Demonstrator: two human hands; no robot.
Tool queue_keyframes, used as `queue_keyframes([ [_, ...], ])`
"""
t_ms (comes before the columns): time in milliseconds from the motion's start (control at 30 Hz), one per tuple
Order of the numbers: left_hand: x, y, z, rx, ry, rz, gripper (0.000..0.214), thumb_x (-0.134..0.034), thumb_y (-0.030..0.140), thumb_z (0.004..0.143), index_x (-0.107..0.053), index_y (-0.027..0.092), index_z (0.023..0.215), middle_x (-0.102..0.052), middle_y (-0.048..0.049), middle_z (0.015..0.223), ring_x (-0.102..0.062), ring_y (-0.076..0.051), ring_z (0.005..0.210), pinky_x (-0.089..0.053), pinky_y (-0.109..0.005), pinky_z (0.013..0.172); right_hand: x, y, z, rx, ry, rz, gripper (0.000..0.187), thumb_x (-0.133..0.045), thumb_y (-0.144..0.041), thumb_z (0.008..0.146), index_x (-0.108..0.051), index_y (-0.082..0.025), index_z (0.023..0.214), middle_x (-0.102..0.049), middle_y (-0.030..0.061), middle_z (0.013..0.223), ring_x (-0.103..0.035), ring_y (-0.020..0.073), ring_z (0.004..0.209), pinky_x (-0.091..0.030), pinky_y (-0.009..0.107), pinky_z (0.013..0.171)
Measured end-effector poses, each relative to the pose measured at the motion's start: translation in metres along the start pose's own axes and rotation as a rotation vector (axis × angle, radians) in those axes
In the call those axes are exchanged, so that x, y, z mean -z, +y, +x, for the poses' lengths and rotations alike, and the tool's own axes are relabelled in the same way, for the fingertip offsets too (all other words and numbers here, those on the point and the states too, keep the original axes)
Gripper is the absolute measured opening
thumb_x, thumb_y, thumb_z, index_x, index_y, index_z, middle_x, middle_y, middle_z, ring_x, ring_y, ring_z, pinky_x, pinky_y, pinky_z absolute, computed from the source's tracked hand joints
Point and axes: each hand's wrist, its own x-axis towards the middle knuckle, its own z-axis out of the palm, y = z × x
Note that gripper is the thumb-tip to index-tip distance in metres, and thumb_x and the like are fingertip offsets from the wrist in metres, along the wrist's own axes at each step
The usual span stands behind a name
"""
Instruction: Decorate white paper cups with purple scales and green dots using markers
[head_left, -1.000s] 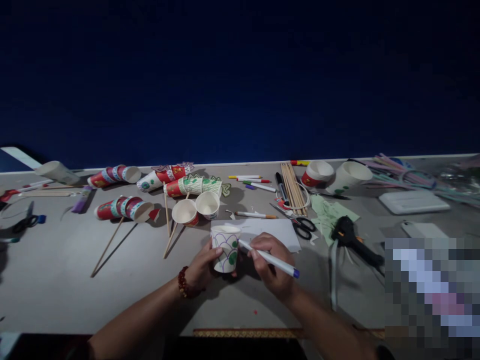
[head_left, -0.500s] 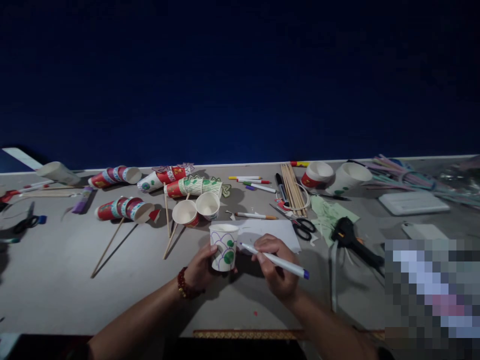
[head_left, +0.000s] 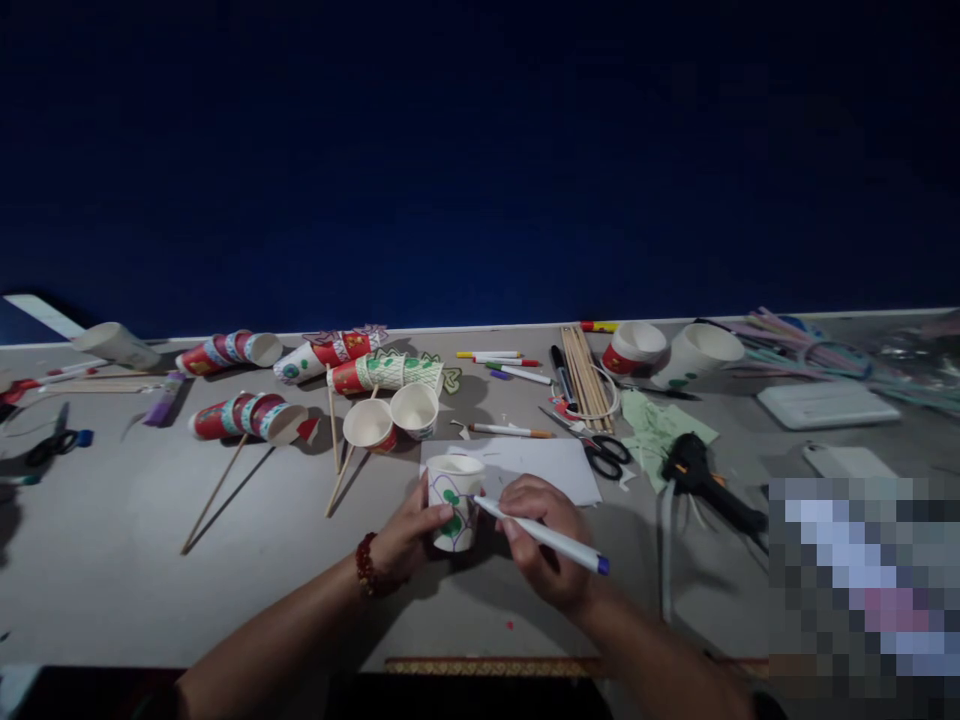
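Note:
My left hand (head_left: 409, 535) grips a white paper cup (head_left: 453, 498) that stands upright on the grey table (head_left: 127, 540). The cup bears purple scale lines and green dots. My right hand (head_left: 544, 540) is closed round a white marker (head_left: 547, 537) with a blue end cap. The marker's tip touches the cup's right side. A red bead bracelet (head_left: 366, 565) circles my left wrist. A white paper sheet (head_left: 540, 462) lies just behind the cup.
Decorated red and white cups on sticks (head_left: 247, 415) lie to the left, two open cups (head_left: 394, 415) behind. Markers (head_left: 502, 362), wooden skewers (head_left: 585, 380), scissors (head_left: 604, 452) and a black glue gun (head_left: 705, 478) sit to the right. More scissors (head_left: 52, 440) lie far left.
The cup has turned in my left hand, so the green dots now sit further left. The marker tip has come back against the cup's side after lifting slightly away.

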Motion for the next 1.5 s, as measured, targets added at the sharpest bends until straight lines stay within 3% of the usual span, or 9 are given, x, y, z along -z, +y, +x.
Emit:
queue_keyframes([
  [100, 0.001, -0.002, -0.001, 0.004, 0.024, 0.021, 0.069, -0.091, 0.040, 0.069, -0.061, 0.018, 0.128, -0.074, -0.0106, 0.112, -0.070, -0.025, 0.098, -0.055, -0.031, 0.080, 0.001, -0.003, 0.004, 0.024, -0.035, -0.019, 0.022, -0.057, -0.010, 0.087, -0.062, -0.027, 0.101, -0.067, -0.0002, 0.071, -0.064, 0.0202, 0.065, -0.054, 0.033, 0.061],
  [267, 0.000, -0.002, -0.002, 0.044, 0.035, 0.042, 0.072, -0.090, 0.044, 0.070, -0.058, 0.019, 0.129, -0.071, -0.0099, 0.109, -0.068, -0.022, 0.086, -0.055, -0.029, 0.066, 0.001, -0.004, 0.006, 0.045, -0.067, -0.034, 0.021, -0.056, -0.011, 0.087, -0.061, -0.027, 0.101, -0.067, -0.0003, 0.071, -0.064, 0.0201, 0.063, -0.053, 0.032, 0.060],
  [400, 0.000, -0.003, -0.002, 0.033, 0.039, 0.034, 0.072, -0.091, 0.042, 0.068, -0.058, 0.020, 0.128, -0.069, -0.0090, 0.109, -0.067, -0.022, 0.089, -0.057, -0.028, 0.067, 0.000, -0.003, 0.005, 0.046, -0.076, -0.037, 0.020, -0.056, -0.011, 0.088, -0.061, -0.026, 0.100, -0.067, 0.0000, 0.071, -0.064, 0.0200, 0.064, -0.054, 0.033, 0.061],
  [900, -0.004, -0.001, -0.002, 0.057, -0.005, -0.002, 0.067, -0.087, 0.041, 0.073, -0.056, 0.019, 0.129, -0.065, -0.0073, 0.100, -0.065, -0.019, 0.074, -0.062, -0.030, 0.052, -0.001, 0.000, 0.005, 0.033, -0.031, -0.078, 0.019, -0.058, -0.012, 0.091, -0.063, -0.026, 0.103, -0.070, 0.0021, 0.076, -0.066, 0.0211, 0.067, -0.056, 0.035, 0.062],
  [1133, -0.001, -0.002, -0.002, 0.048, -0.030, -0.017, 0.066, -0.084, 0.040, 0.077, -0.056, 0.018, 0.133, -0.066, -0.0063, 0.095, -0.065, -0.020, 0.075, -0.063, -0.031, 0.054, -0.001, 0.006, 0.000, -0.017, 0.035, -0.062, 0.016, -0.059, -0.014, 0.092, -0.063, -0.025, 0.102, -0.067, 0.0022, 0.076, -0.065, 0.0213, 0.070, -0.055, 0.036, 0.064],
  [1500, 0.005, -0.003, -0.001, 0.063, -0.051, -0.061, 0.057, -0.083, 0.039, 0.079, -0.059, 0.017, 0.127, -0.071, -0.0113, 0.104, -0.069, -0.023, 0.080, -0.064, -0.034, 0.056, -0.003, 0.009, -0.002, -0.042, 0.098, -0.075, 0.014, -0.058, -0.014, 0.091, -0.065, -0.024, 0.098, -0.069, 0.0033, 0.076, -0.065, 0.0215, 0.070, -0.055, 0.036, 0.065],
])
